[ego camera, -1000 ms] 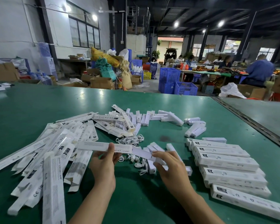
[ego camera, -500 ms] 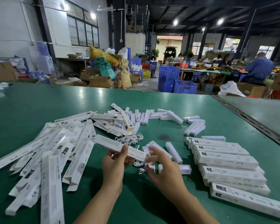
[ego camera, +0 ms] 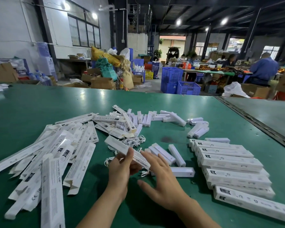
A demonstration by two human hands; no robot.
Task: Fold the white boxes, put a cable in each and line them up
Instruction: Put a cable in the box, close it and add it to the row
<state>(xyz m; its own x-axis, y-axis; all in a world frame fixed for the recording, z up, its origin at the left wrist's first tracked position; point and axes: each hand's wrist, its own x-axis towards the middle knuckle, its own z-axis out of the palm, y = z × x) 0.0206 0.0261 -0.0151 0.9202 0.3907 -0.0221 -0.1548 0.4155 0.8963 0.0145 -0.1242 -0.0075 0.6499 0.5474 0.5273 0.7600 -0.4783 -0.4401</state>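
Observation:
My left hand (ego camera: pixel 122 168) grips a long white box (ego camera: pixel 120 146), held slanted above the green table (ego camera: pixel 155 211), its near end toward me. My right hand (ego camera: pixel 161 176) hovers flat and spread beside that near end, fingers straight, holding nothing. White coiled cables (ego camera: pixel 133 140) lie on the table just beyond the held box, and one small cable (ego camera: pixel 144 173) peeks out under my hands. A heap of flat unfolded boxes (ego camera: pixel 56 153) spreads to the left. Folded boxes (ego camera: pixel 229 162) lie in a row on the right.
Short white blocks (ego camera: pixel 176 154) lie between my hands and the row, more of them (ego camera: pixel 148 118) across the far middle. A metal rail (ego camera: pixel 253 122) runs along the table's right side. Blue crates (ego camera: pixel 171 81), cartons and seated workers fill the background.
The box turned from lying crosswise to slanting away, squared up into a tube. My right hand let go of its end and opened flat beside it. My left hand kept its grip.

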